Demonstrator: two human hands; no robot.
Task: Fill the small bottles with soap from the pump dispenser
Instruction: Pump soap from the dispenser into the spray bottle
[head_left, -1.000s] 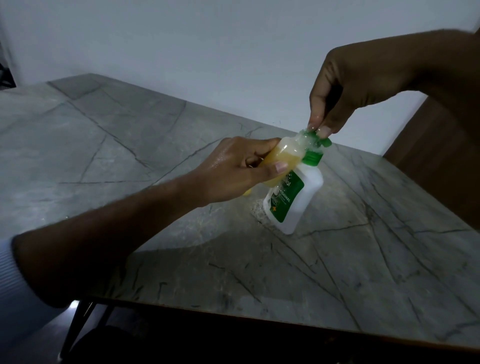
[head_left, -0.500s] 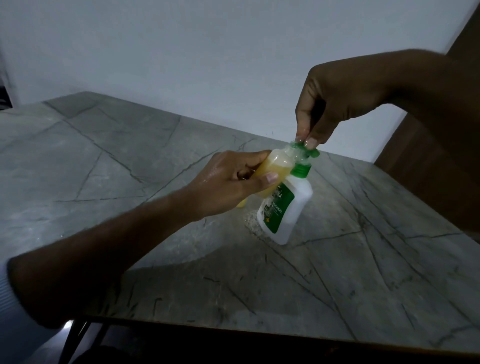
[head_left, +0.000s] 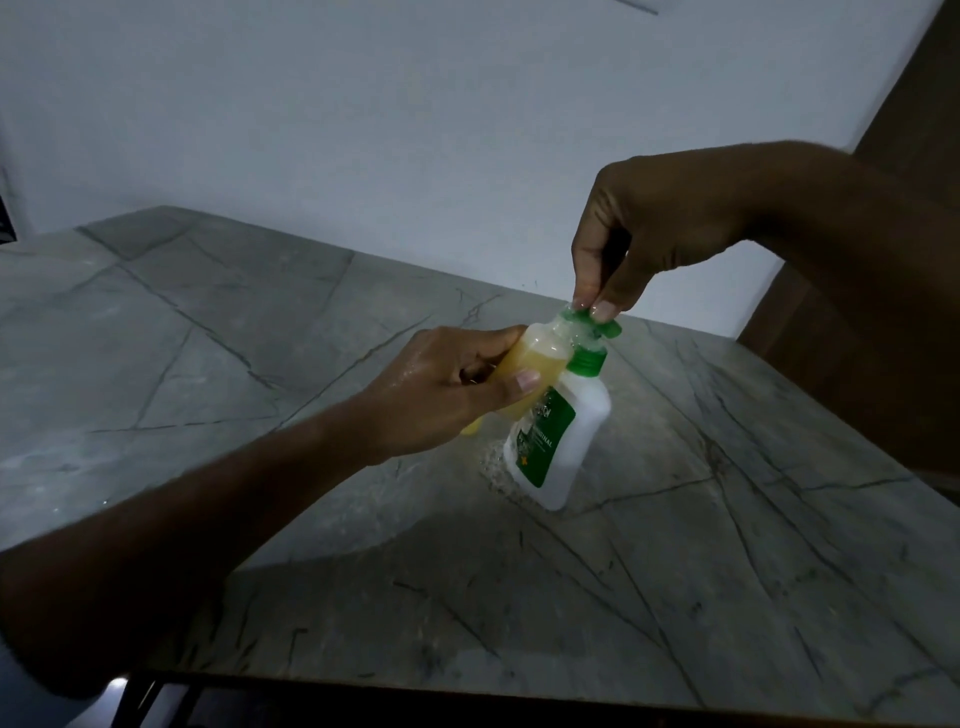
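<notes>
A white pump dispenser (head_left: 574, 447) with a green label and green collar stands on the grey marble table (head_left: 675, 571), leaning slightly. My left hand (head_left: 441, 395) grips a small clear bottle (head_left: 537, 364) holding yellow soap, tilted with its neck against the green pump head (head_left: 592, 327). From above, my right hand (head_left: 639, 228) comes down with fingertips and thumb on the pump head. The spout and the bottle's mouth are partly hidden by my fingers.
A wet, soapy patch (head_left: 493, 467) lies on the table left of the dispenser's base. A white wall (head_left: 415, 130) runs behind the table. A brown wooden panel (head_left: 841, 338) stands at the right. The table's near edge (head_left: 467, 691) is dark.
Both hands, the small bottle and the dispenser keep the same hold and contact. The whole scene has drifted lower in the view as my head moved.
</notes>
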